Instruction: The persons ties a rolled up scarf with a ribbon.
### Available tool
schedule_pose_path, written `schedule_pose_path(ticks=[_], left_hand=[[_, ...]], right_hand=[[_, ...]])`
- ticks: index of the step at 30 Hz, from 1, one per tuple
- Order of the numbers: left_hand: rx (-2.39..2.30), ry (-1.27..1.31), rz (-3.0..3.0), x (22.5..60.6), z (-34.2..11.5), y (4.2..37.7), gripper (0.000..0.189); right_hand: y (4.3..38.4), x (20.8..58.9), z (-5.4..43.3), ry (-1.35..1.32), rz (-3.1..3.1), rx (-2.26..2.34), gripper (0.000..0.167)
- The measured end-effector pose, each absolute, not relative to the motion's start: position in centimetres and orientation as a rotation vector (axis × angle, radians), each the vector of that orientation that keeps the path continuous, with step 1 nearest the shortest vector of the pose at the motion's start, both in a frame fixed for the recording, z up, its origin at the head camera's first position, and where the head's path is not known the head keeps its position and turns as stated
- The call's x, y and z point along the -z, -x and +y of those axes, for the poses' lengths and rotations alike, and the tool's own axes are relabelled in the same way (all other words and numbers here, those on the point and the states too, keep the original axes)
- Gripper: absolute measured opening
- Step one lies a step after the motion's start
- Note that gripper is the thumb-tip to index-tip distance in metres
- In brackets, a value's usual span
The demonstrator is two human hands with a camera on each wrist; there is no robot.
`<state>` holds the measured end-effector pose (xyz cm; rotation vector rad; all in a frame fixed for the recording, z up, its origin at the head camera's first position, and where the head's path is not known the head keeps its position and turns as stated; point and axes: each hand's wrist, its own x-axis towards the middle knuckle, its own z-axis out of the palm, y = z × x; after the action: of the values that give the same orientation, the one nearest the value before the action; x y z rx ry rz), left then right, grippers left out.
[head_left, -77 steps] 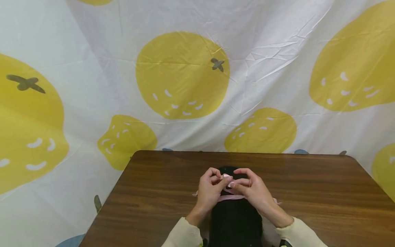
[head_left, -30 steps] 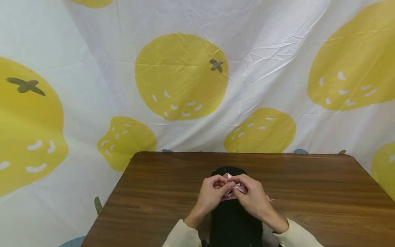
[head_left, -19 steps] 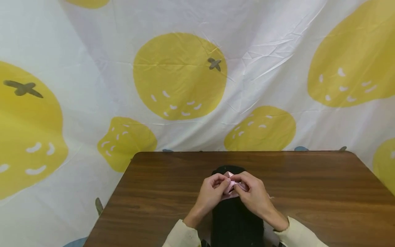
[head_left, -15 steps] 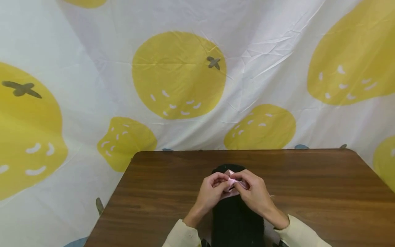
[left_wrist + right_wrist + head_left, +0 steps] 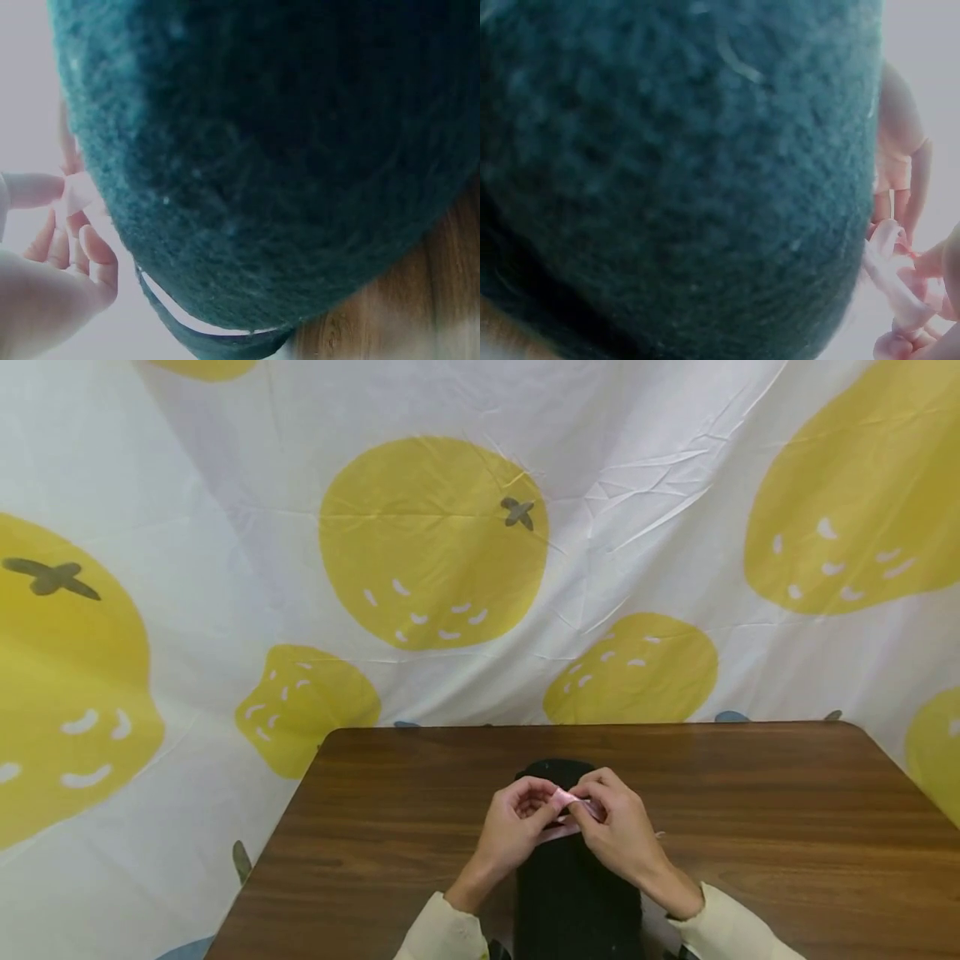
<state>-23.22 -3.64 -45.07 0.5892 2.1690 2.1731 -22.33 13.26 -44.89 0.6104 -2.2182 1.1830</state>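
A long black fuzzy form with a rounded far end lies on the table, pointing away from me. A shiny pink ribbon crosses it near the far end. Above that band, my left hand pinches the ribbon between thumb and bent index finger. My right hand pinches another part of it just to the right, fingertips close together. The right wrist view shows a folded length of the ribbon beside the fuzzy side. In the left wrist view the fuzzy form hides much of the work.
The brown wooden table extends on both sides, with rounded far corners. Behind it hangs a white cloth printed with yellow fruit. A thin pale end pokes out beyond the right hand.
My hands have come closer together over the ribbon. The right fingers have drawn in to pinch it, and the pink peak beyond the fingertips has folded down.
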Motion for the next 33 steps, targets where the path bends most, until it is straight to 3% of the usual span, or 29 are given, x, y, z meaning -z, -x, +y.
schedule_pose_path(ticks=[5,10,19,26,33], left_hand=[[-2.137,-0.585,2.251,45.1,-3.6,23.3,0.014],[-2.117,-0.562,2.3,45.2,-3.5,23.3,0.015],[-2.133,-0.578,2.278,45.3,-3.5,23.2,0.011],[-2.17,-0.608,2.248,45.3,-3.4,23.2,0.011],[-2.149,-0.575,2.278,45.2,-3.4,23.2,0.011]], right_hand=[[22.3,44.5,13.5,-0.623,-2.329,-1.263,0.018],[22.4,43.6,14.3,-0.632,-2.515,-1.602,0.011],[23.0,43.5,15.4,-0.899,-2.343,-2.332,0.027],[23.2,43.7,15.6,-0.928,-2.341,-2.318,0.026],[23.1,43.5,15.3,-0.762,-2.439,-2.211,0.028]])
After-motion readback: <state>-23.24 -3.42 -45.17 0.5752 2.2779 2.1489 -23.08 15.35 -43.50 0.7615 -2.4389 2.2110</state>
